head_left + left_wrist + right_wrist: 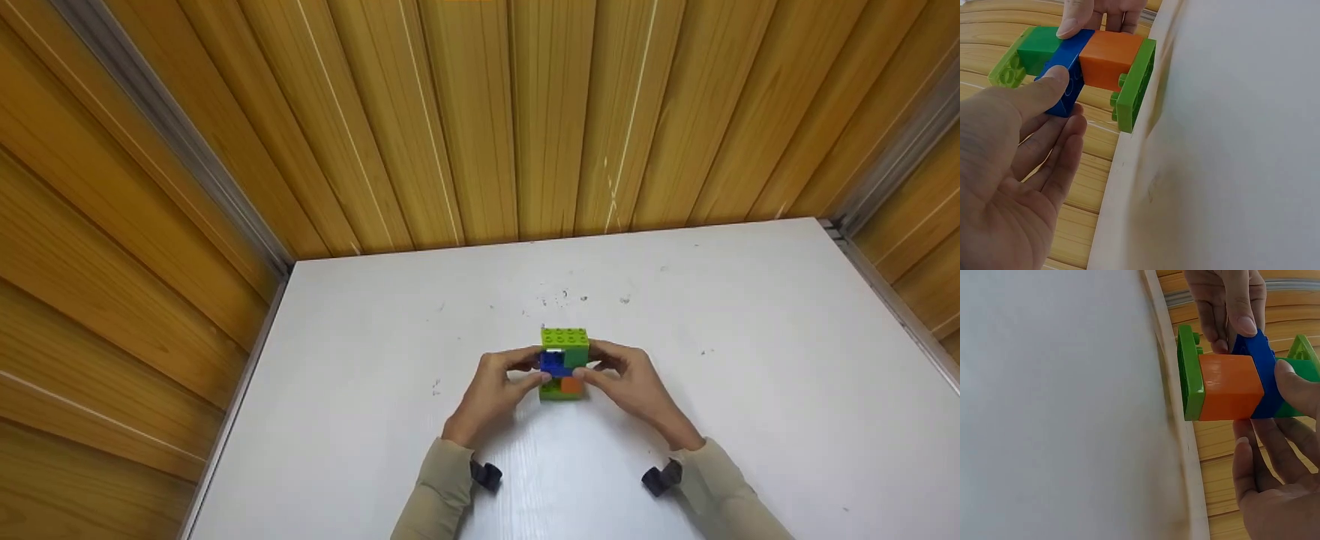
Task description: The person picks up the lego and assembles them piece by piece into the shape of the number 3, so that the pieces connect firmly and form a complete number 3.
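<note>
A stack of toy building bricks stands between both hands near the middle of the table. From the bottom it has a light green plate (pixel 1139 84), an orange brick (pixel 1230 385), a flat blue brick (pixel 556 365), a green brick (pixel 577 355) and a light green brick (pixel 565 337) with studs on top. My left hand (pixel 495 390) pinches the blue brick's left end, thumb in front and fingers behind. On the other side, my right hand (pixel 634 379) grips the stack at the blue brick, its thumb on the front. Whether the stack touches the table is unclear.
The white table (pixel 360 375) carries small dark marks and scuffs. Wood-patterned panel walls (pixel 480 127) rise behind and at both sides, with metal rails (pixel 202 135) at the corners. A black wrist camera (pixel 487 475) sits at the left sleeve, another (pixel 661 478) at the right.
</note>
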Demonstrator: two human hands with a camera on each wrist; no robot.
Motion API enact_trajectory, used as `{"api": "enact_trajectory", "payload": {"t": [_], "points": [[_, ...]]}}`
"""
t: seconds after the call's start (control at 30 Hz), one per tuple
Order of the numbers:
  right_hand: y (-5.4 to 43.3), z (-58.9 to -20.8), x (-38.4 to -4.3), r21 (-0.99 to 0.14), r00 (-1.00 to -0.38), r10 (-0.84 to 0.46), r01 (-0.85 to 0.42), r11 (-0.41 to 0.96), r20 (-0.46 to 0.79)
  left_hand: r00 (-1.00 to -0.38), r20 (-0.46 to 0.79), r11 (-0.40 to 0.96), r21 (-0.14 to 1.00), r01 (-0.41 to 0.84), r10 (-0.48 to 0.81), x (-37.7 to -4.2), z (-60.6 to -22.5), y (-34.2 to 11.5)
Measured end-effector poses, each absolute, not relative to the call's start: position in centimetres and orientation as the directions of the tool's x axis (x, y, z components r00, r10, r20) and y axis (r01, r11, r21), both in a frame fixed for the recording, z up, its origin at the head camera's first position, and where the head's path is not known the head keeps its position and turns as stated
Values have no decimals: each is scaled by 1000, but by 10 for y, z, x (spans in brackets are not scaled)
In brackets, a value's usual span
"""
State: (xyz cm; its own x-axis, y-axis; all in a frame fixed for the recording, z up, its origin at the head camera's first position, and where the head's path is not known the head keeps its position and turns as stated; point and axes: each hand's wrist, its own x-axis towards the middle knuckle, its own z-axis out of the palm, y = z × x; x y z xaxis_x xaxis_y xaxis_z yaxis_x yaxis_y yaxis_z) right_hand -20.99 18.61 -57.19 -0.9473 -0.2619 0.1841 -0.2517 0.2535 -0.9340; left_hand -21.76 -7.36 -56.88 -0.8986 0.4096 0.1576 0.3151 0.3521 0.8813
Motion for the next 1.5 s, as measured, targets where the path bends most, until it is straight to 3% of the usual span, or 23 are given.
{"api": "enact_trajectory", "payload": {"t": [0.57, 1.0, 1.5], "points": [[189, -577, -210, -940, -964, -247, -174, 294, 101, -929, 144, 342, 902, 265, 340, -218, -574, -62], [186, -573, -209, -975, -978, -208, -77, 207, 33, -949, 126, 259, 944, 204, 290, -218, -569, -59], [184, -575, -208, -968, -975, -223, -49, 248, -8, -961, 120, 336, 920, 201, 248, -219, -574, -59]]}}
